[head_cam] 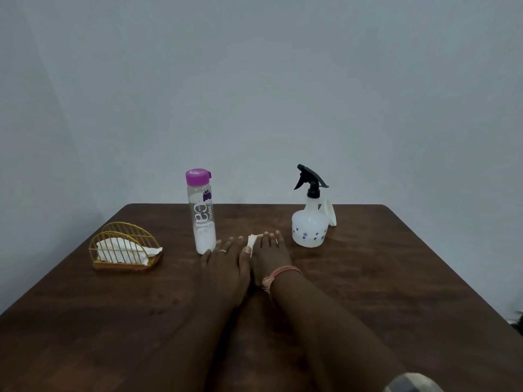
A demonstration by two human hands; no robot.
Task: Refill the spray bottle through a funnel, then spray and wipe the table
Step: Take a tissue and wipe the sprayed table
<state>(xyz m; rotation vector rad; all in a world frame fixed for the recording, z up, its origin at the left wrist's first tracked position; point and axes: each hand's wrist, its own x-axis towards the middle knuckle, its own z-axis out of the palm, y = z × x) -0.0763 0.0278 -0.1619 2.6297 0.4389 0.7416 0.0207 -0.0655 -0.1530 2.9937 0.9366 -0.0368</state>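
Both hands lie flat, side by side, on the dark brown wooden table (396, 278): left hand (226, 264) and right hand (270, 257) pressing a small white tissue (251, 239) (mostly hidden). The white floral spray bottle with black trigger (310, 219) stands upright just right of them.

A gold wire napkin holder (124, 247) stands at the left, before a plain grey wall (254, 80).

Both palms flat on counter (396, 278): left hand (226, 264) beside right hand (270, 258), white tissue (251, 239) under fingertips. Water bottle (201, 213) left, spray bottle (310, 213) right, tissue holder (124, 247) far left.
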